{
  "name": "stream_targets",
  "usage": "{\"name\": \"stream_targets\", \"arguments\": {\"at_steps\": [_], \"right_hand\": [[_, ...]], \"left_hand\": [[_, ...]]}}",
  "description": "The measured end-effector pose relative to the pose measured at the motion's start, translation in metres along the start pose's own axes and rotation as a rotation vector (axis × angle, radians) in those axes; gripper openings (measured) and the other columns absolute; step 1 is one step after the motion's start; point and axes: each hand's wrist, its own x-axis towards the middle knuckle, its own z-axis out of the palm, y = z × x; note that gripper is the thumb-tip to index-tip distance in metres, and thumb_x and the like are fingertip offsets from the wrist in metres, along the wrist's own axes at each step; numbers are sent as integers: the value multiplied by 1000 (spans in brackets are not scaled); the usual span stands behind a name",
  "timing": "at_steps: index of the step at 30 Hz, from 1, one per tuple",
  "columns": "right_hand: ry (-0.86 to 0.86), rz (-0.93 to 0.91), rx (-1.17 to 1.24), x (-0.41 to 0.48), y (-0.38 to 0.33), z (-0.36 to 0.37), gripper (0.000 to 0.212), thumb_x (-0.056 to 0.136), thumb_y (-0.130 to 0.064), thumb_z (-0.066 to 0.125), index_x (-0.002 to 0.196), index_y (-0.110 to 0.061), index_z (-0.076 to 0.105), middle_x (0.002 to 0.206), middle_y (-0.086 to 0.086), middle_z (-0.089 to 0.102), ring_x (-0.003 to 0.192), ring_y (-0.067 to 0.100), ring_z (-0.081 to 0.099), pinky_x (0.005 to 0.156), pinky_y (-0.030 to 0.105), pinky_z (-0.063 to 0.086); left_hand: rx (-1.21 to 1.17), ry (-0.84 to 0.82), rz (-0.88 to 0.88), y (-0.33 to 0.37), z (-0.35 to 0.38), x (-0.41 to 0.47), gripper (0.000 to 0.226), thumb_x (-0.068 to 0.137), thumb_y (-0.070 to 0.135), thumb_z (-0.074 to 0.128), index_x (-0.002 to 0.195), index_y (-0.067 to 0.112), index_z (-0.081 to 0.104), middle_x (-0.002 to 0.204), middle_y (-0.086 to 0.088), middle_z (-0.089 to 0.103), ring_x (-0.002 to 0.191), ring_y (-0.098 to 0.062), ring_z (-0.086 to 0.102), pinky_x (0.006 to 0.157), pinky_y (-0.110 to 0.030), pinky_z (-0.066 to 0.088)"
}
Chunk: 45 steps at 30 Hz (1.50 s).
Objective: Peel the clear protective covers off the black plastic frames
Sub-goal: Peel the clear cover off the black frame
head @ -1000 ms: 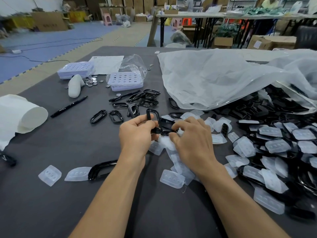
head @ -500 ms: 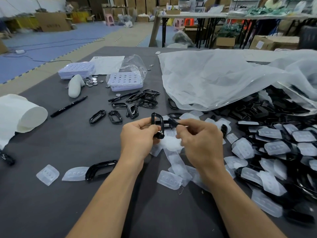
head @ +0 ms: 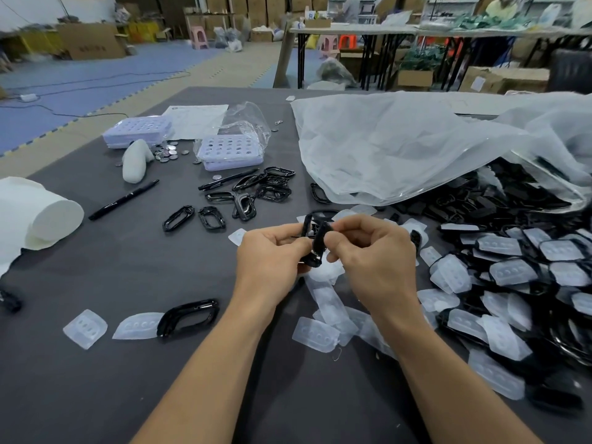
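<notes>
Head view: covered frames [head: 512,270] heap at right. At centre both hands have risen: left hand [head: 272,261] grips a black frame [head: 307,230], right hand [head: 374,251] pinches a second black piece [head: 321,239]; a clear cover [head: 323,272] lies beneath, apparently just peeled.

The frame [head: 315,254] is glossy black, like the loose frames [head: 189,317] and the heap [head: 474,216]. The covers [head: 315,334] are clear to milky white, each with a row of small round dimples. The desk [head: 96,395] is dark grey. Two trays [head: 232,150] are pale lilac with a grid of round holes. The pen [head: 123,200] is black, the roll [head: 35,216] white, the bag [head: 400,149] translucent white, the discs [head: 168,152] silvery. The floor [head: 80,81] is blue with a tan band. The boxes [head: 91,41] are brown, and one stool [head: 198,38] is pink.
</notes>
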Motion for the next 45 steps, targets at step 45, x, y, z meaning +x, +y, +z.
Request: {"name": "stream_targets", "arguments": {"at_steps": [45], "right_hand": [[-171, 404, 275, 6, 1, -5, 9, 83, 10, 75, 87, 3, 71, 56, 3, 64, 41, 7, 53, 38, 18, 41]], "left_hand": [[44, 62, -1, -3, 15, -12, 19, 86, 10, 68, 85, 22, 82, 75, -3, 79, 67, -25, 78, 62, -38, 63]]}}
